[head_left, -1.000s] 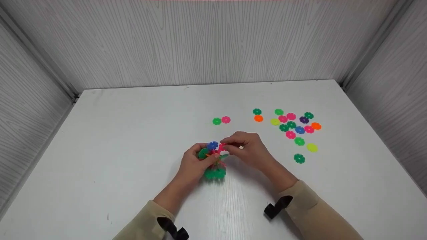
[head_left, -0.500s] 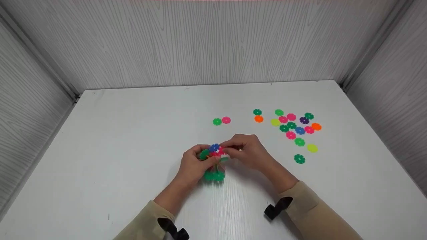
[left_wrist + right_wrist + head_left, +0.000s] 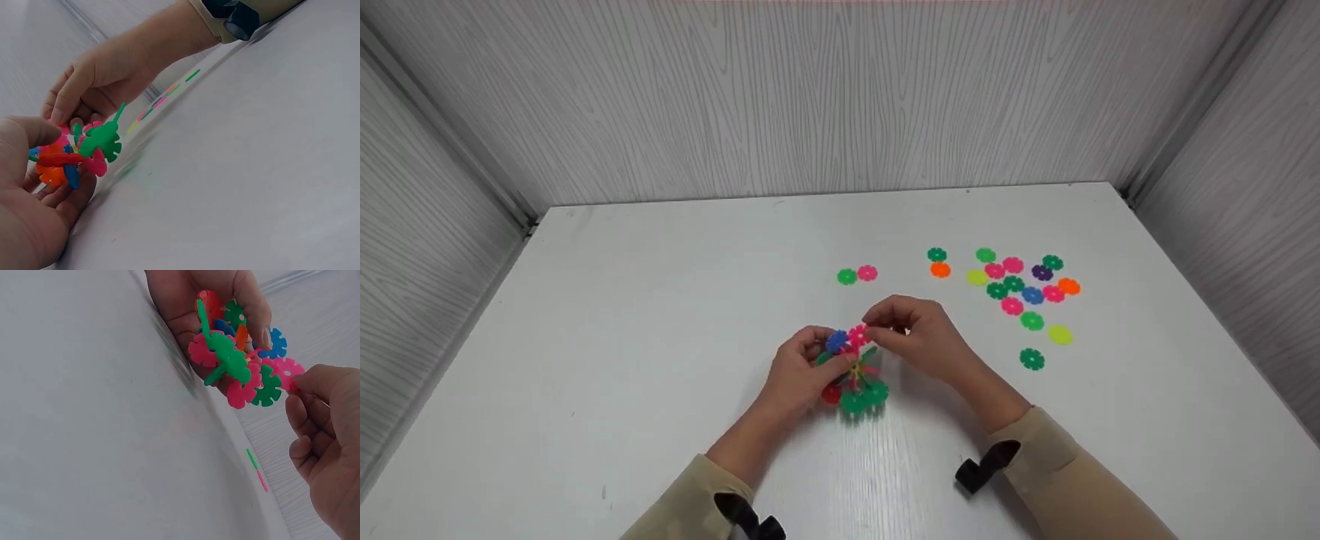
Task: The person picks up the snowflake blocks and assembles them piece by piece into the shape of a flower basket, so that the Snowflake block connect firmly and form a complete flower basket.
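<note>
My left hand [image 3: 799,375] grips a cluster of interlocked plastic snowflake discs [image 3: 230,363] in green, pink, blue, orange and red, its thumb lying over the near side. At the cluster's upper right, my right hand [image 3: 919,337] pinches a pink snowflake disc [image 3: 289,371] between thumb and forefinger. In the right wrist view that disc's edge meets the other pieces, right beside a blue disc [image 3: 274,343]. Two green discs [image 3: 864,397] stick out at the bottom of the cluster, and a red one [image 3: 831,394] shows below the left hand. Part of the cluster is hidden by the left fingers.
Several loose snowflake discs [image 3: 1012,285] lie spread on the white table [image 3: 622,315] at the right. A green and a pink disc [image 3: 868,273] lie side by side beyond the hands, with a green and orange pair [image 3: 940,270] farther right. Wood-grain panels [image 3: 810,97] enclose the table.
The cluster has turned in my left hand: its lower green discs have swung right and a red disc has come into sight. My right hand stays at the pink disc, having shifted slightly.
</note>
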